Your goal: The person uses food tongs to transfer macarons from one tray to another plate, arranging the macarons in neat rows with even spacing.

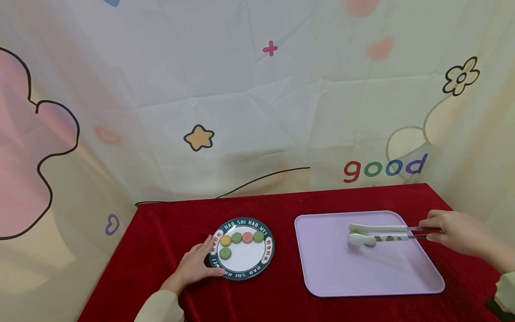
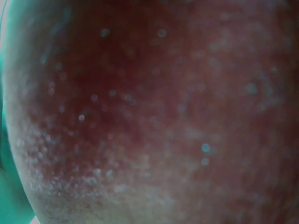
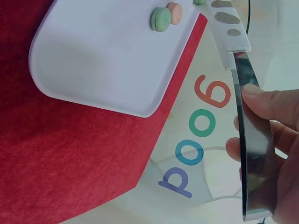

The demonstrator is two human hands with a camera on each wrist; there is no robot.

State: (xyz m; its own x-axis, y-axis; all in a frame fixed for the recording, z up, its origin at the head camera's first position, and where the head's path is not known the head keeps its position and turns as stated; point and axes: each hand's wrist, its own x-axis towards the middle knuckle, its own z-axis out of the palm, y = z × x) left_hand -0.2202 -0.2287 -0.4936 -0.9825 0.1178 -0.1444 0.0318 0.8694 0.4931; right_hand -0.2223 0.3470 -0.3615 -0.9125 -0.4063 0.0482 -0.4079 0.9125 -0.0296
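Note:
My right hand [image 1: 456,230] grips the metal handle of a pair of tongs [image 1: 386,237] with white, spotted ends, held over the lilac tray [image 1: 334,277]. In the right wrist view, a green macaron [image 3: 161,19] and a pink macaron [image 3: 175,13] touch each other on the tray. Another green piece [image 3: 199,2] shows at the tongs' ends, cut off by the frame. My left hand [image 1: 195,264] rests against the left rim of a round plate [image 1: 245,259], thumb on the near rim. Several macarons [image 1: 236,238] sit on the plate. Blurred skin fills the left wrist view.
A red cloth [image 1: 281,286] covers the table beneath plate and tray. Behind it hangs a pale curtain [image 1: 261,112] printed with a star, flowers and the word "good". The tray stands right of the plate, with red cloth between them.

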